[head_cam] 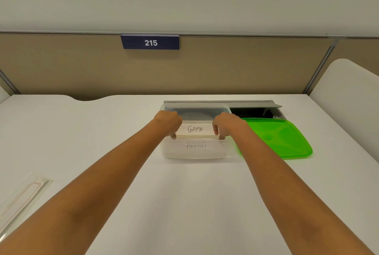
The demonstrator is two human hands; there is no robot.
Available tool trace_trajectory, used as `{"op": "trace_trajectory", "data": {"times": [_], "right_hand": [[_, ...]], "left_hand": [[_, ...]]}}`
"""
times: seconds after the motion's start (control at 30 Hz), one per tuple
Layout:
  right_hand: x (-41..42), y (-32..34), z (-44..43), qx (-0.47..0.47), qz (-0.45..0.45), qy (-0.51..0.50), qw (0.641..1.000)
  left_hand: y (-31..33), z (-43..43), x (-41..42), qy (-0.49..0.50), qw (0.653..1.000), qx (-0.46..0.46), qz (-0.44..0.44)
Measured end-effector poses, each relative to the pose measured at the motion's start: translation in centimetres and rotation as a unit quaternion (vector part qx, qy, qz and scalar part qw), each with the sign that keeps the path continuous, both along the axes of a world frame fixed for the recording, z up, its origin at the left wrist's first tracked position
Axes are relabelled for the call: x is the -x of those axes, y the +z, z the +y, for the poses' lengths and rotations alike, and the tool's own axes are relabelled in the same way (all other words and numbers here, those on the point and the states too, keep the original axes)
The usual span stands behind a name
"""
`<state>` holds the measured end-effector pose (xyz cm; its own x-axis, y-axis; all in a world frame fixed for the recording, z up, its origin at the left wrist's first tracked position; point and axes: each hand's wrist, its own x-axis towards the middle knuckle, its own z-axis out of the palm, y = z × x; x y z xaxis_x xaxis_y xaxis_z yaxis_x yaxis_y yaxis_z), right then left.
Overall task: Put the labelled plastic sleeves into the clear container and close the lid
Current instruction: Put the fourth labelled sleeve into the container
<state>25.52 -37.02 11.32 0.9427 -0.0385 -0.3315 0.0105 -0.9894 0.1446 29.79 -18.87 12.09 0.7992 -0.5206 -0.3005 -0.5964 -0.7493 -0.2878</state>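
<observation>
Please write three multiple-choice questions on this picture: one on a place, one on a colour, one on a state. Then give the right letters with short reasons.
1. Where is the lid, relative to the clear container?
A) on it
B) on the table, right of it
C) under it

2. What colour is the lid?
A) blue
B) green
C) white

3. Who holds the GAMA sleeve?
A) left hand and right hand, at its ends
B) one hand
C) nobody

Answers: 1B, it lies flat beside the container; 2B, bright green; 3A, both hands pinch its ends.
</observation>
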Motion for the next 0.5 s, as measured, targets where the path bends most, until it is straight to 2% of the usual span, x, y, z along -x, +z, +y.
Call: {"op": "trace_trajectory", "data": {"times": [0.23, 0.37, 0.5], "right_hand": [[0.6, -0.1, 0.0, -0.031, -0.016, -0.01, 0.999], [1.1, 0.1, -0.1, -0.097, -0.025, -0.041, 0.994], [2.6, 0.2, 0.8, -0.158, -0.085, -0.065, 0.982]], "left_hand": [[-0.7, 0.2, 0.8, 0.025, 0.996, 0.085, 0.004], [-0.7, 1.2, 1.4, 0.043, 0.987, 0.152, -0.015], [-0.9, 2.7, 3.4, 0.056, 0.969, 0.233, -0.061]]}}
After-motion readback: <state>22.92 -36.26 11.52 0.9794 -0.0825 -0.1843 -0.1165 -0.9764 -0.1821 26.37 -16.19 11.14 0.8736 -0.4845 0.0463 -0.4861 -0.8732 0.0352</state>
